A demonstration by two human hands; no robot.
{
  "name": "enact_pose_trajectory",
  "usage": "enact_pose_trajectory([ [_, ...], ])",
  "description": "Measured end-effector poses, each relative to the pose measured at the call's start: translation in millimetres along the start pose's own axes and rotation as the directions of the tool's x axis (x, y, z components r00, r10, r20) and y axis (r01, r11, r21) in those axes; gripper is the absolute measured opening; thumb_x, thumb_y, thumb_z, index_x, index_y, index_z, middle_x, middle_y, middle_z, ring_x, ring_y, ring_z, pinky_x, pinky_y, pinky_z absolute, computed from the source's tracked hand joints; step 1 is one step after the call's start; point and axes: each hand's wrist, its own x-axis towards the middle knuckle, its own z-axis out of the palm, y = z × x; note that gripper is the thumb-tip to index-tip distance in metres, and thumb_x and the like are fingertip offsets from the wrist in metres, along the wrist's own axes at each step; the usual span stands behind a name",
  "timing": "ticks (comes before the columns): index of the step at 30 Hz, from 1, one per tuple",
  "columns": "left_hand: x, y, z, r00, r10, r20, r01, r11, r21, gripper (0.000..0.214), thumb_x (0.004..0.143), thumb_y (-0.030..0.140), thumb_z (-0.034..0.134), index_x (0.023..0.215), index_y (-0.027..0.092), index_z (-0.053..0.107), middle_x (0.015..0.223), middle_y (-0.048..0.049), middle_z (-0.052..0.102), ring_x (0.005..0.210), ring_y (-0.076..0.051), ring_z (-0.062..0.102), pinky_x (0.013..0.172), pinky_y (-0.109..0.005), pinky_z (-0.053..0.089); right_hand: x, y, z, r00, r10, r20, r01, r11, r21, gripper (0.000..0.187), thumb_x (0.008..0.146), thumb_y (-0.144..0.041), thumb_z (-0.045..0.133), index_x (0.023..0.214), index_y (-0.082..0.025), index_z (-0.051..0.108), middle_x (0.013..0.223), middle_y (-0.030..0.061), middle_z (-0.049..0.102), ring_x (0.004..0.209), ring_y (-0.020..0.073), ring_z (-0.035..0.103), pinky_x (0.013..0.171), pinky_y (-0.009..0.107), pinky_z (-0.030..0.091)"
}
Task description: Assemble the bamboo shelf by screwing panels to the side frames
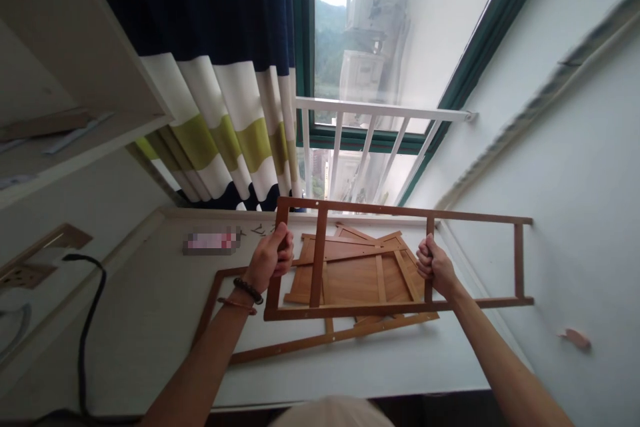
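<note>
A long brown wooden frame (375, 209) with several crossbars is held up over a white surface. My left hand (273, 253) is closed round its left end bar. Round an inner crossbar toward the right, my right hand (434, 263) is wrapped. Beneath the raised frame lies a second wooden frame (280, 349), partly covered. Brown wooden panels (350, 280) overlap one another on the same surface, seen through the openings of the held frame. Small dark hardware pieces (258, 230) lie beyond my left hand, too small to name.
The white surface (400, 370) meets walls at both sides. A blurred pinkish packet (211, 241) lies at the back left. A black cable (86, 333) runs from near a wall socket (27, 275). Striped curtains (220, 93) and white railings (380, 108) stand behind, before a window.
</note>
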Motion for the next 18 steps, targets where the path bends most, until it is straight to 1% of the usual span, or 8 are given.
enact_pose_trajectory([
  [3, 1, 11, 3.4, 0.999, 0.002, 0.045, -0.001, 1.000, -0.014, 0.032, 0.081, 0.051, 0.051, 0.080, 0.020, 0.045, 0.049, 0.0108, 0.023, 0.031, -0.002, 0.020, 0.028, -0.011, 0.018, 3, -5, 0, 0.999, 0.035, 0.000, -0.035, 0.999, 0.009, 0.041, 0.081, -0.054, 0.053, 0.063, -0.021, 0.035, 0.048, -0.0112, 0.014, 0.037, 0.0036, 0.006, 0.030, 0.014, 0.008],
  [6, 6, 18, 6.5, 0.998, 0.042, 0.055, -0.042, 0.999, 0.011, 0.027, 0.083, 0.046, 0.050, 0.089, 0.020, 0.047, 0.050, 0.0106, 0.027, 0.031, -0.002, 0.022, 0.028, -0.011, 0.020, 8, -9, 2, 0.998, 0.060, -0.012, -0.060, 0.998, 0.017, 0.041, 0.081, -0.053, 0.054, 0.064, -0.021, 0.035, 0.049, -0.0113, 0.013, 0.038, 0.0038, 0.004, 0.029, 0.014, 0.008],
  [8, 10, 22, 5.6, 0.995, 0.084, 0.048, -0.087, 0.994, 0.065, 0.027, 0.084, 0.044, 0.049, 0.096, 0.019, 0.049, 0.053, 0.0095, 0.034, 0.033, -0.003, 0.030, 0.030, -0.014, 0.028, 12, -12, 4, 0.997, 0.079, -0.010, -0.078, 0.996, 0.035, 0.040, 0.081, -0.052, 0.054, 0.064, -0.021, 0.035, 0.049, -0.0112, 0.013, 0.038, 0.0038, 0.004, 0.029, 0.013, 0.009],
  [10, 15, 27, -0.7, 0.995, 0.087, 0.057, -0.095, 0.983, 0.159, 0.030, 0.084, 0.041, 0.050, 0.104, 0.018, 0.049, 0.058, 0.0068, 0.044, 0.040, -0.006, 0.042, 0.036, -0.018, 0.039, 16, -14, 5, 0.995, 0.103, -0.003, -0.103, 0.993, 0.054, 0.039, 0.082, -0.051, 0.054, 0.065, -0.021, 0.036, 0.049, -0.0112, 0.013, 0.038, 0.0037, 0.005, 0.028, 0.013, 0.010],
  [12, 19, 32, -14.0, 0.996, 0.034, 0.086, -0.056, 0.962, 0.267, 0.034, 0.084, 0.039, 0.053, 0.110, 0.017, 0.051, 0.064, 0.0030, 0.053, 0.049, -0.010, 0.052, 0.045, -0.021, 0.046, 20, -17, 7, 0.992, 0.129, 0.001, -0.129, 0.989, 0.068, 0.038, 0.083, -0.051, 0.053, 0.065, -0.021, 0.036, 0.048, -0.0112, 0.013, 0.037, 0.0035, 0.005, 0.028, 0.012, 0.011],
  [14, 20, 33, -33.2, 0.991, -0.049, 0.129, 0.006, 0.949, 0.314, 0.037, 0.083, 0.037, 0.056, 0.112, 0.015, 0.053, 0.069, -0.0013, 0.059, 0.058, -0.013, 0.057, 0.053, -0.024, 0.049, 26, -20, 9, 0.989, 0.150, 0.006, -0.150, 0.986, 0.076, 0.038, 0.084, -0.049, 0.052, 0.065, -0.021, 0.036, 0.048, -0.0114, 0.014, 0.036, 0.0033, 0.005, 0.027, 0.012, 0.012],
  [16, 19, 27, -54.9, 0.972, -0.113, 0.206, 0.065, 0.972, 0.226, 0.042, 0.081, 0.038, 0.058, 0.115, 0.014, 0.055, 0.074, -0.0048, 0.063, 0.064, -0.015, 0.060, 0.058, -0.026, 0.050, 33, -21, 11, 0.986, 0.169, 0.011, -0.169, 0.981, 0.090, 0.037, 0.085, -0.047, 0.051, 0.065, -0.021, 0.035, 0.047, -0.0116, 0.015, 0.035, 0.0032, 0.006, 0.026, 0.012, 0.013],
  [18, 16, 12, -73.9, 0.961, -0.071, 0.269, 0.068, 0.997, 0.021, 0.048, 0.077, 0.042, 0.061, 0.117, 0.015, 0.057, 0.088, -0.0083, 0.067, 0.075, -0.018, 0.063, 0.067, -0.027, 0.051, 38, -20, 15, 0.984, 0.179, 0.016, -0.179, 0.975, 0.129, 0.036, 0.085, -0.045, 0.052, 0.064, -0.020, 0.036, 0.046, -0.0116, 0.017, 0.035, 0.0029, 0.007, 0.026, 0.012, 0.014],
])
